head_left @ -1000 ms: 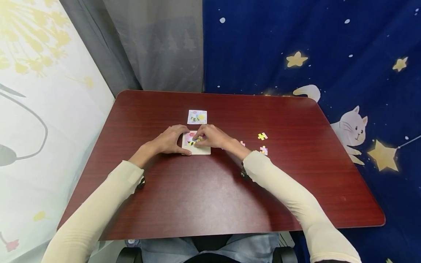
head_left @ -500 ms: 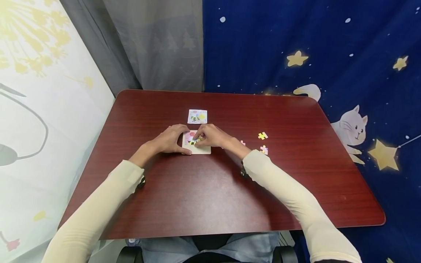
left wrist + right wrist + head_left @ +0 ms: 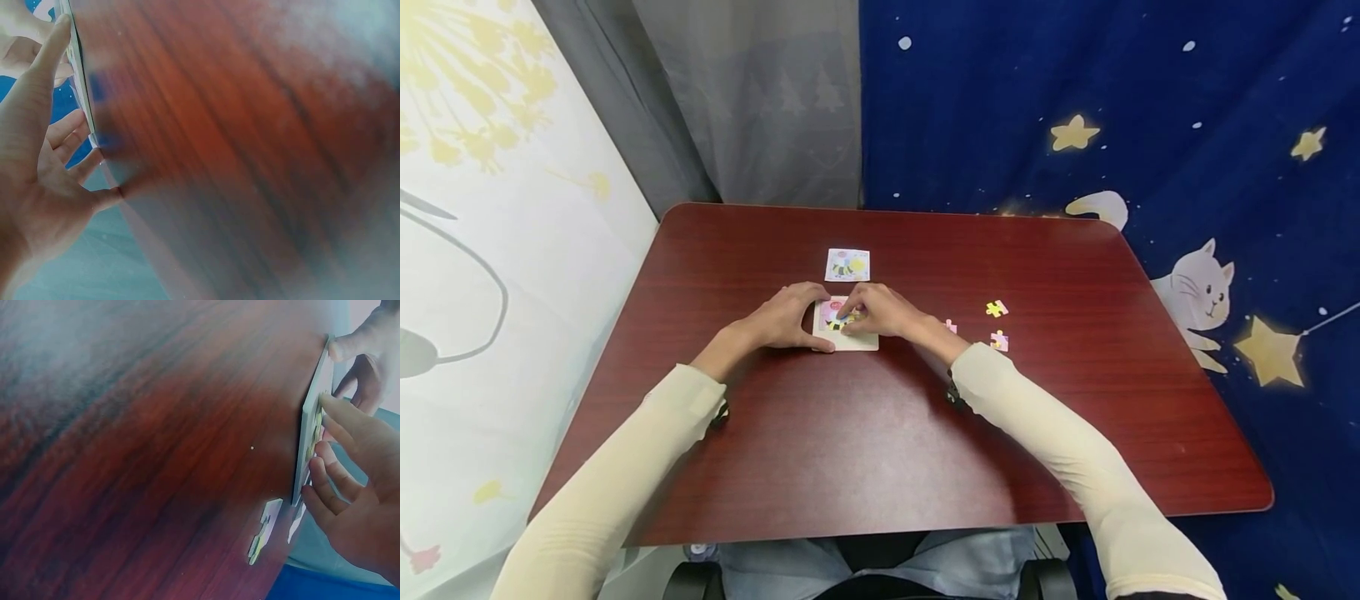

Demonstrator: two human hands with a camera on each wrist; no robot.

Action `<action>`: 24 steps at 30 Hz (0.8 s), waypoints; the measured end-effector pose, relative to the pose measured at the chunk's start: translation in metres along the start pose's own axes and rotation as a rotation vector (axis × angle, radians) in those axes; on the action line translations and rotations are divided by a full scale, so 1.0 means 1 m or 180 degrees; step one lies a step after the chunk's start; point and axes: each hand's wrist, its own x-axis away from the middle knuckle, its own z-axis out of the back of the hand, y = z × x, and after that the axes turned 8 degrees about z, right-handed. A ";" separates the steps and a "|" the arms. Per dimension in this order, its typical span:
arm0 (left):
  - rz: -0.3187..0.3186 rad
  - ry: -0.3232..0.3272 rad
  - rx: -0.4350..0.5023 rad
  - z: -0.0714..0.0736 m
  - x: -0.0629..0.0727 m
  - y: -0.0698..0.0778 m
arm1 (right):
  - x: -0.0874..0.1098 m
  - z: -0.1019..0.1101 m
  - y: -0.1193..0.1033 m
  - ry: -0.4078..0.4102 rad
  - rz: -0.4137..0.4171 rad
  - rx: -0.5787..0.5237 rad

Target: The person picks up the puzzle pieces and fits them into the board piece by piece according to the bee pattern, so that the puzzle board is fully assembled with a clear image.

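Note:
A small puzzle board (image 3: 861, 342) lies on the table, its far part filled with pink, yellow and black picture pieces. My left hand (image 3: 784, 320) holds the board at its left side, thumb at the near edge and fingers by the far corner. Over the filled part, my right hand (image 3: 886, 312) pinches a puzzle piece (image 3: 848, 319) against the board with thumb and index finger; fingers mostly hide it. In the right wrist view the right thumb and fingertips touch the face of the board (image 3: 304, 440).
Behind the board lies a bee picture card (image 3: 847, 266). To the right are loose puzzle pieces (image 3: 996, 308), one more puzzle piece (image 3: 999, 341) nearer, and another puzzle piece (image 3: 951, 326) partly behind the right wrist. The brown table (image 3: 880, 450) reaches the person's lap.
Both hands stay at the board with almost no visible movement. The whole head view shifts very slightly.

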 end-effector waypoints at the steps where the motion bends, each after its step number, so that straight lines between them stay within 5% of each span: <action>1: -0.0005 0.0010 0.0000 0.000 0.000 0.000 | 0.000 0.000 0.000 0.0011 0.0004 -0.0010; 24: 0.0051 -0.0025 0.0001 0.000 -0.001 0.000 | 0.003 0.007 0.009 -0.0065 0.0227 -0.0156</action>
